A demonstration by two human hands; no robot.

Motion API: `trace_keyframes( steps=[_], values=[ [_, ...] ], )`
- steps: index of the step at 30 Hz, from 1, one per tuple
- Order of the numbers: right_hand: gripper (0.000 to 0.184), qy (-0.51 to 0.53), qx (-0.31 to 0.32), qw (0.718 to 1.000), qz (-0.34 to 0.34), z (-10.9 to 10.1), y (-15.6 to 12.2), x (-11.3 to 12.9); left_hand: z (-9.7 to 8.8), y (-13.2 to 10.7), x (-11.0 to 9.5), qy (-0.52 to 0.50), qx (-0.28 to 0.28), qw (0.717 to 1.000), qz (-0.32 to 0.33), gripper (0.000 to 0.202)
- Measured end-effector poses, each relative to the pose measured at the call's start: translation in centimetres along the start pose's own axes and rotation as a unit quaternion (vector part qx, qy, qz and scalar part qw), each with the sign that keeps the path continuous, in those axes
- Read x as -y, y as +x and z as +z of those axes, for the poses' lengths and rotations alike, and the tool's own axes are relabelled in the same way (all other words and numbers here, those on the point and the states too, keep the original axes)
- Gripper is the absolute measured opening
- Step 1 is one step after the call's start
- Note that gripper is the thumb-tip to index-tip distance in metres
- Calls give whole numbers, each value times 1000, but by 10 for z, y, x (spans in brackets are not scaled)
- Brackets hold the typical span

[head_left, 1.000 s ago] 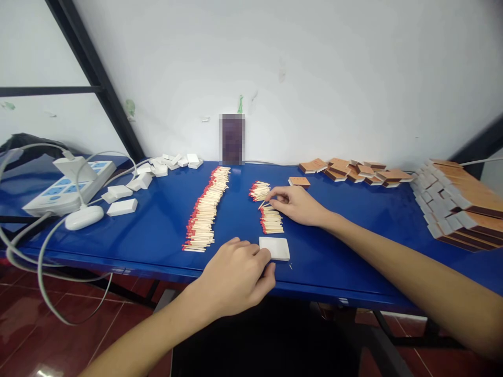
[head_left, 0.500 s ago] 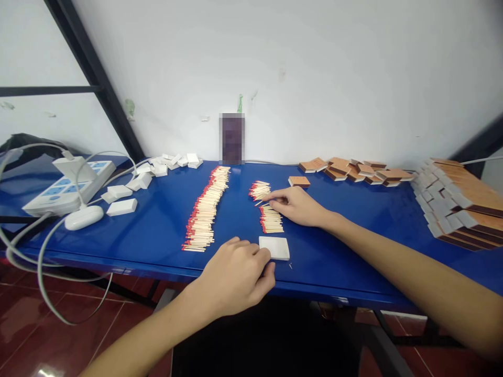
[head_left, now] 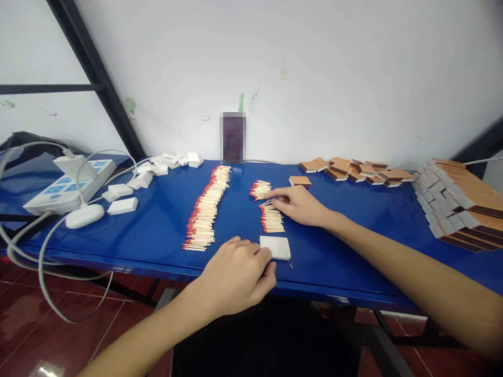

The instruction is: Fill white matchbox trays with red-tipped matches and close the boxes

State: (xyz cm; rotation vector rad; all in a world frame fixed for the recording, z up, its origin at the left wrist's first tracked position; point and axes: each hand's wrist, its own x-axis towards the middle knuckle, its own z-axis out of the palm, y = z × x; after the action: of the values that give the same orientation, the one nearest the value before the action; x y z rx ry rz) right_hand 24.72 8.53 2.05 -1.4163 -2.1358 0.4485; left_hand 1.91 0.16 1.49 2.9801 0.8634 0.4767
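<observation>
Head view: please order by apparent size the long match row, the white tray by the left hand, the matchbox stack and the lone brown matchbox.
1. Matchbox stack
2. Long match row
3. White tray
4. Lone brown matchbox
The tray is nearer the camera, which may exaggerate its lead.

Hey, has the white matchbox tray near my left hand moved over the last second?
No. Judged against the front edge of the blue table, the white matchbox tray lies in the same spot.
</observation>
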Motion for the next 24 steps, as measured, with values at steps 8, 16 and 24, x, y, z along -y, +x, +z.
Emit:
trace_keyframes(
  steps=[8,16,24],
  values=[
    [41,-19,10,1000,-15,1,1,-4,-1,0,0,1,4,1000,1,23],
    [38,-24,11,999,-20,-1,1,0,1,1,1,-3,-1,1000,2,25],
    [39,-26,9,999,-27,0,1,-1,0,1,0,-2,0,1000,0,25]
  ],
)
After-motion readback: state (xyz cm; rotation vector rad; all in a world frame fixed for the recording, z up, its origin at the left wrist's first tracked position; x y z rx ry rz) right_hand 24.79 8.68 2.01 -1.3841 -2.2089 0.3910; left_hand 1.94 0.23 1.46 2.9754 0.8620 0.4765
